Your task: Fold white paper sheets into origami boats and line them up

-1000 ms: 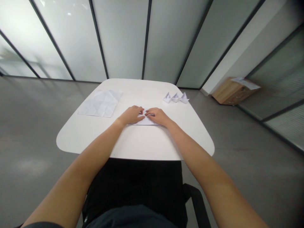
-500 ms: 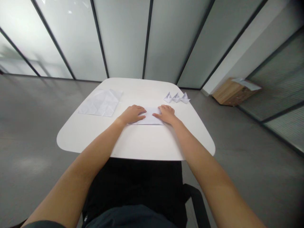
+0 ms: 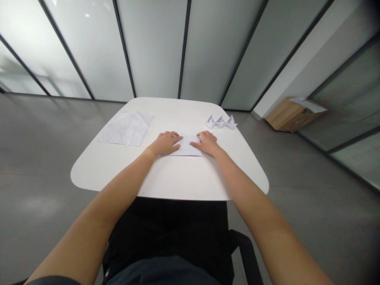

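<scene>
A folded white sheet of paper lies flat near the middle of the white table. My left hand rests on its left end, fingers stretched flat and pressing down. On the sheet's right end lies my right hand, its fingers also flat on the paper. A strip of the sheet shows between the two hands.
A creased, unfolded white sheet lies at the table's back left. Three small folded paper boats stand in a row at the back right. A wooden box sits on the floor to the right. Glass partition walls stand behind the table.
My right hand slid to the right along the sheet, away from my left hand, uncovering the middle of the paper. My left hand stayed in place.
</scene>
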### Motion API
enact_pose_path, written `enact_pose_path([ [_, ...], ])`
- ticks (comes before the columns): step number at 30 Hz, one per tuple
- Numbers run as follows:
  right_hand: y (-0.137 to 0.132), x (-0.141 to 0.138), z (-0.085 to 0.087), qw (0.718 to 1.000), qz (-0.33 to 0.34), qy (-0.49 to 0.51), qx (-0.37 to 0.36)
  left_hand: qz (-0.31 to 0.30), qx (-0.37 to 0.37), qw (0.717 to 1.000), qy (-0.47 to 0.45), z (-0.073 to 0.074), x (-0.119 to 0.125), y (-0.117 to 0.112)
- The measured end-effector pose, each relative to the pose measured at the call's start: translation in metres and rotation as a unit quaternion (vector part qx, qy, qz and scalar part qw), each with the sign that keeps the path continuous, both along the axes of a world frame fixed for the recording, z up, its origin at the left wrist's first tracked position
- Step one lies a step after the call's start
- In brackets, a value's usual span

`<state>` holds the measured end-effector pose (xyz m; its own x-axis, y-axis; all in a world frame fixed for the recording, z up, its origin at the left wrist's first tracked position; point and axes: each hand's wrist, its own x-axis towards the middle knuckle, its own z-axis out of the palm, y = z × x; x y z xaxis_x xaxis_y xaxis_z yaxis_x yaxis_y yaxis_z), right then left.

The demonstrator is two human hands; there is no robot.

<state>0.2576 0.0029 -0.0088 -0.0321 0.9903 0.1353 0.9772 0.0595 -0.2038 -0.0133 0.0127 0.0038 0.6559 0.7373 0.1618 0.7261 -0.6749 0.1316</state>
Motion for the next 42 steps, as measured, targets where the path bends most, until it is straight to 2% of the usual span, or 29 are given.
enact_pose_path([
  [8,0.001,0.000,-0.002,1.000,-0.006,0.013,0.014,0.005,0.020,1.000,0.009,0.002,0.003,-0.007],
  [17,-0.007,-0.010,0.010,0.999,-0.028,0.021,0.028,0.010,0.027,1.000,0.009,-0.003,0.002,-0.003],
  [23,-0.004,-0.014,0.008,0.988,-0.051,0.135,0.050,0.014,0.027,1.000,0.002,-0.006,0.001,-0.002],
  [28,0.000,-0.013,0.002,0.964,0.017,0.249,0.096,0.013,0.018,1.000,0.002,-0.007,0.000,-0.001],
  [31,-0.002,-0.015,0.001,0.965,0.040,0.241,0.099,0.010,0.010,1.000,0.003,-0.005,0.000,-0.001],
  [36,-0.005,-0.020,0.004,0.975,0.023,0.208,0.079,-0.001,-0.009,1.000,0.009,-0.002,-0.001,0.002],
  [42,-0.007,-0.020,0.004,0.971,0.016,0.224,0.077,0.009,-0.018,1.000,0.005,-0.002,-0.003,0.004],
])
